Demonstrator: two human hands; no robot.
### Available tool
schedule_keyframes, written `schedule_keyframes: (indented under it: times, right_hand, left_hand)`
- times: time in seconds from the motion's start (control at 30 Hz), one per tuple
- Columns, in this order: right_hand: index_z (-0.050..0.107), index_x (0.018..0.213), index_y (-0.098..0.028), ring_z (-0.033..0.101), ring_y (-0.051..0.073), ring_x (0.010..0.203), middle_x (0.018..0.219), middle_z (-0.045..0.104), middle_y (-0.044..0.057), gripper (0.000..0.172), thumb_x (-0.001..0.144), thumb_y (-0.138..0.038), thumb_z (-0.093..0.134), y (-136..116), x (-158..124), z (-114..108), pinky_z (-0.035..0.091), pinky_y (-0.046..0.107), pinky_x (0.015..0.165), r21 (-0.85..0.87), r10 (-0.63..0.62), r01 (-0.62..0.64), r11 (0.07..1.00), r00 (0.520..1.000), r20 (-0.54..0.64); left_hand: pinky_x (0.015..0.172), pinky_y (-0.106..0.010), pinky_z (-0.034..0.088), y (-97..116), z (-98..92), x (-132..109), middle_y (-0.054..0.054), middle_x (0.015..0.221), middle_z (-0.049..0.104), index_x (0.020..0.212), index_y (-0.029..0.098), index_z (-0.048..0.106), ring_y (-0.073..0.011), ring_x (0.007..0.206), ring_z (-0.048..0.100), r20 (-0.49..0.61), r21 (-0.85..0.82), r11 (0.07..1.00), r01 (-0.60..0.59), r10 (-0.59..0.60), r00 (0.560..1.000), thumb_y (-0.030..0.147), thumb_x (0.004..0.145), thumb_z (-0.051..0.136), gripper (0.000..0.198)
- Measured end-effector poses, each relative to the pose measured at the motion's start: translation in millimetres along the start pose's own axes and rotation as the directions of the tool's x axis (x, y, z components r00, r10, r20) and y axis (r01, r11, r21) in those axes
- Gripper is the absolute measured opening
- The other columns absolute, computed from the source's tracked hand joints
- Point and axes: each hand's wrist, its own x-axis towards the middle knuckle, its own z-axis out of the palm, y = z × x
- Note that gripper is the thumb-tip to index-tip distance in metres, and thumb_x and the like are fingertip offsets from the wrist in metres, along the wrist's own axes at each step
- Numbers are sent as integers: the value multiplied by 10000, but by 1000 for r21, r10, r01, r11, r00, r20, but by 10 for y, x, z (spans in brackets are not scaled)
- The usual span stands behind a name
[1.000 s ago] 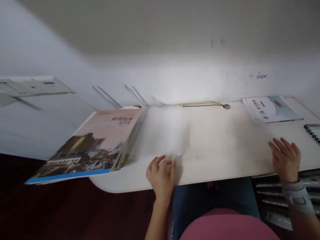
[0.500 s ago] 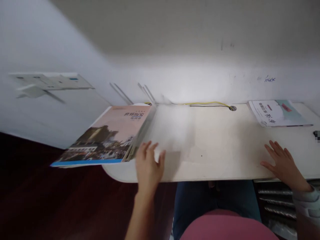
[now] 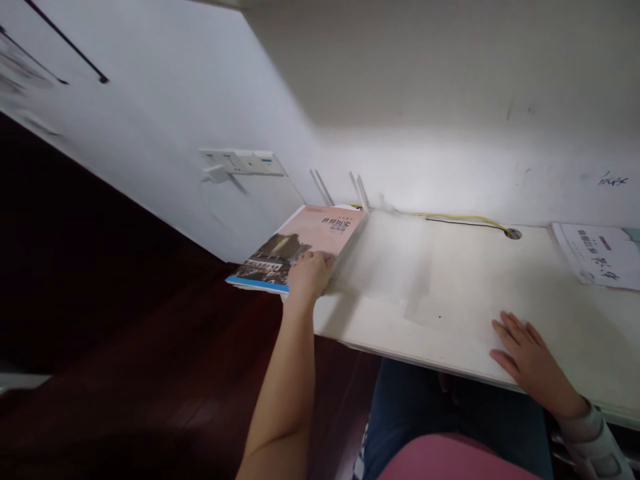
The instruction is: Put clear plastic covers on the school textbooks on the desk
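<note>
- Grip, head view: my left hand (image 3: 311, 273) lies on the near right corner of the book (image 3: 300, 248), fingers curled over the cover; whether they clasp the edge or only press on it I cannot tell.
- Book: pink cover with a building photograph and a blue strip along the near edge; it lies at the left end of the desk (image 3: 450, 287), its near left corner jutting out past the desk edge over the dark floor (image 3: 125, 347).
- Right hand (image 3: 527, 360): spread flat, palm down, on the desk near its front edge, well apart from the book; it holds nothing, fingers loosely splayed.
- Sleeve (image 3: 595, 443): grey cuff at my right wrist, below the desk edge.
- Second booklet (image 3: 597, 257): white cover with dark print, flat at the far right of the desk, beyond my right hand and not touching it.
- Yellow cable (image 3: 465, 218): runs along the back of the desk beside the wall to a round hole (image 3: 513, 234) in the top.
- Wall socket (image 3: 243, 162): white plate on the wall to the left, above and behind the book.
- Lower frame: my blue trousers (image 3: 415, 407) under the desk.
</note>
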Motion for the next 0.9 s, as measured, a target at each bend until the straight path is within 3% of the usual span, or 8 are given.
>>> schedule_keyframes:
  times: [0.2, 0.33, 0.47, 0.6, 0.7, 0.77, 0.83, 0.9]
  right_hand:
    - [485, 1298, -122, 395, 293, 1293, 1390, 448, 178, 512, 930, -452, 349, -7, -28, 27, 343, 481, 1009, -15, 15, -14, 1000, 1000, 4]
    - [492, 1294, -122, 389, 295, 1297, 1396, 443, 175, 506, 933, -445, 345, -32, -32, 26, 337, 484, 1012, -17, 23, -23, 1000, 1000, 4]
    - [495, 1299, -157, 383, 291, 1303, 1391, 450, 166, 515, 928, -477, 339, -78, -34, -20, 339, 475, 1009, 10, 29, -29, 1000, 999, 16]
    - [499, 1305, -221, 368, 302, 1311, 1414, 420, 159, 490, 912, -489, 382, -131, -36, -58, 340, 485, 1001, 27, 30, -32, 999, 999, 37]
    - [495, 1311, -241, 364, 305, 1313, 1417, 418, 152, 479, 905, -480, 408, -151, -33, -68, 343, 485, 997, 37, 38, -40, 999, 998, 43]
    - [494, 1313, -243, 362, 303, 1315, 1415, 422, 150, 471, 906, -466, 417, -154, -27, -76, 338, 483, 1001, 43, 47, -49, 998, 998, 43]
    - [497, 1311, -241, 363, 302, 1314, 1417, 420, 152, 469, 904, -461, 424, -154, -19, -89, 332, 482, 1006, 48, 52, -54, 997, 998, 43]
    - [499, 1309, -239, 362, 300, 1316, 1421, 415, 153, 470, 902, -462, 431, -154, -13, -102, 328, 481, 1011, 49, 53, -55, 997, 997, 47]
  left_hand:
    - [867, -420, 432, 36, 43, -64, -257, 1215, 548, 1143, 42, 573, -340, 1115, 523, -37, 59, 998, -25, 27, 999, 390, 859, 398, 482]
    - [820, -403, 456, 27, -9, -35, -240, 1098, 624, 1065, 58, 626, -321, 1002, 595, 22, 48, 999, -26, 25, 999, 352, 884, 327, 457]
    - [753, -380, 476, -51, -161, 14, -233, 930, 673, 1007, 68, 637, -300, 884, 648, 29, 57, 998, -22, 20, 999, 209, 865, 315, 379]
    - [719, -377, 486, -155, -462, 9, -222, 950, 669, 1105, 74, 557, -291, 889, 655, -109, 56, 991, 123, -116, 987, 150, 869, 295, 361]
    - [696, -393, 494, -188, -773, -100, -192, 925, 674, 1135, 96, 539, -299, 884, 657, -227, 0, 955, 295, -288, 930, 189, 885, 299, 358]
    - [722, -427, 492, -155, -984, -238, -164, 882, 671, 1115, 99, 559, -305, 882, 654, -333, -64, 929, 366, -365, 869, 215, 896, 294, 364]
    - [783, -478, 467, -70, -1171, -415, -122, 852, 655, 1133, 97, 562, -307, 904, 641, -462, -146, 938, 315, -347, 816, 254, 911, 278, 393]
    - [866, -518, 409, 56, -1321, -597, -68, 841, 623, 1169, 102, 553, -309, 970, 609, -561, -329, 930, 164, -332, 758, 305, 910, 308, 410]
